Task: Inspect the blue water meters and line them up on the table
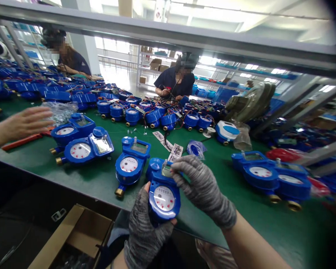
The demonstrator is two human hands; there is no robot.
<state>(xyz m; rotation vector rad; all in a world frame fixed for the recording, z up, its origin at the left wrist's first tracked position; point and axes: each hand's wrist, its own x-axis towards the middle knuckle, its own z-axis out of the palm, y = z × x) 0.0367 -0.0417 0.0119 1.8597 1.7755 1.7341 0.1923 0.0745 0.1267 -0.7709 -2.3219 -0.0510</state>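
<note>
head view: over the near edge of the green bench (100, 180), the left hand (145, 228) grips a blue meter (164, 200); the right hand (203, 186) bunches its fingertips by the display window (166, 171), on what i cannot tell. this meter looks largely assembled; toward the bench's far side, wired meters (132, 115) seem unfinished.

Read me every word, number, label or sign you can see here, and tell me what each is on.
Nothing can be read for certain.
Held blue meter: counter digits and dial marks, too small.
Other blue meters: dial markings, too small or blurred.
Two printed slips: dark print, too small and blurred.
</note>
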